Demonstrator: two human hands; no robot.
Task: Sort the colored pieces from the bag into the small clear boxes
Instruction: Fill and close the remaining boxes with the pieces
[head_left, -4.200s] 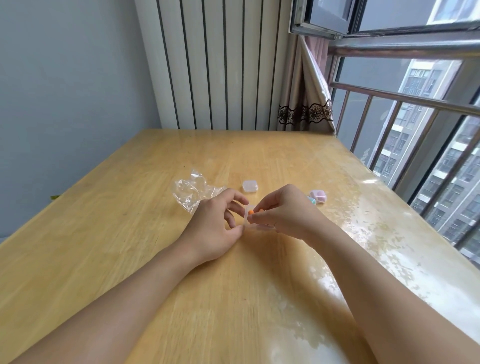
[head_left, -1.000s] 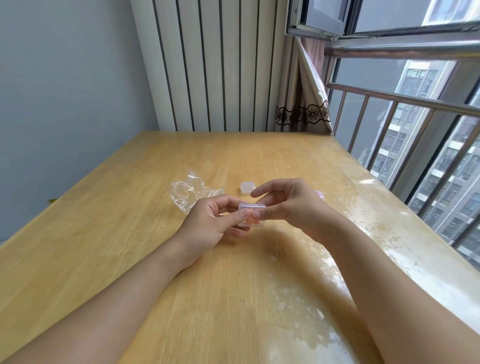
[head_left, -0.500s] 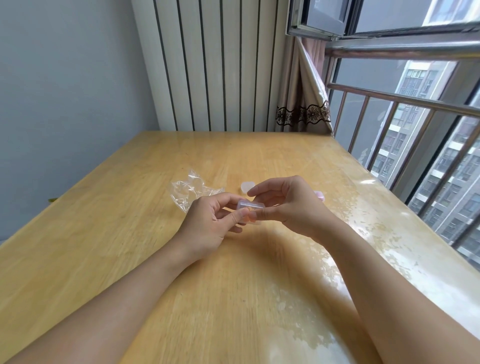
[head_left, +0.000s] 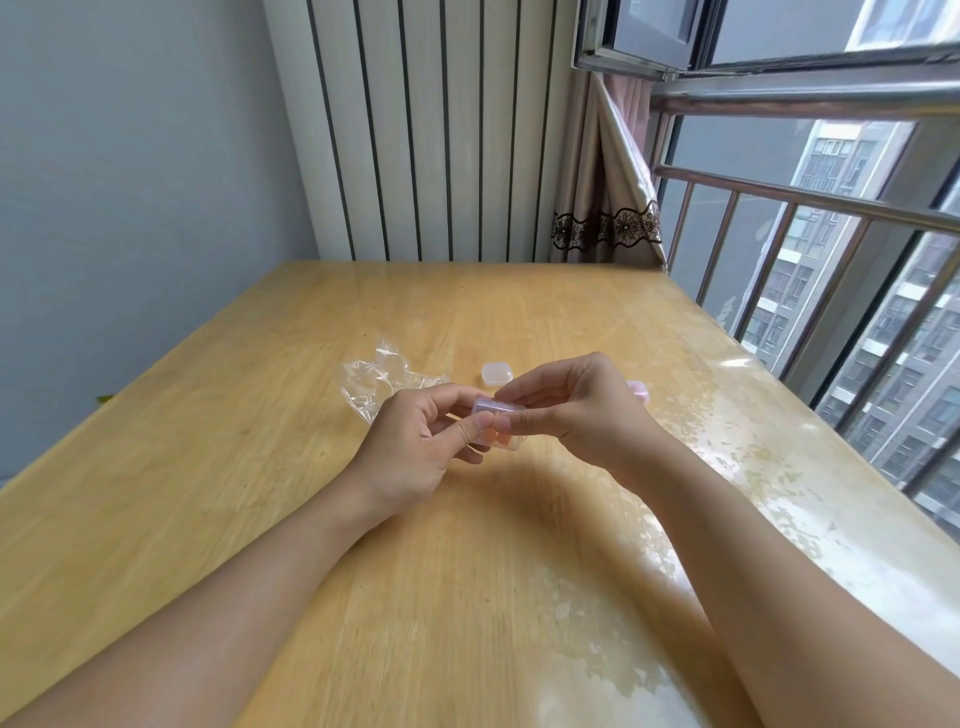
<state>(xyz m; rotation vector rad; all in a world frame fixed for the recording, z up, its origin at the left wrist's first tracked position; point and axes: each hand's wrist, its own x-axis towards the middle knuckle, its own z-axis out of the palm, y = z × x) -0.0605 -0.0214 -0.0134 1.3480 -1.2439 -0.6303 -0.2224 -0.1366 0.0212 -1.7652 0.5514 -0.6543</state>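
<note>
Both my hands hold one small clear box (head_left: 497, 423) just above the wooden table (head_left: 311, 519). My left hand (head_left: 415, 447) pinches its left end with thumb and fingers. My right hand (head_left: 576, 410) pinches its top and right end. Orange shows inside the box's lower part. A crumpled clear bag (head_left: 382, 382) lies on the table to the left of my hands. A second small clear box (head_left: 497, 373) sits shut on the table behind my fingers. A pink box (head_left: 639, 391) peeks out behind my right hand, mostly hidden.
The table's right edge runs along a window with metal railing (head_left: 810, 208). A striped wall panel (head_left: 426, 130) and a curtain (head_left: 608, 208) stand at the far edge. A grey wall lies to the left.
An orange piece pinched in my right hand 4.2 s ago is gone from my fingers. Both hands have since lifted the clear box slightly and hold it closed between them.
</note>
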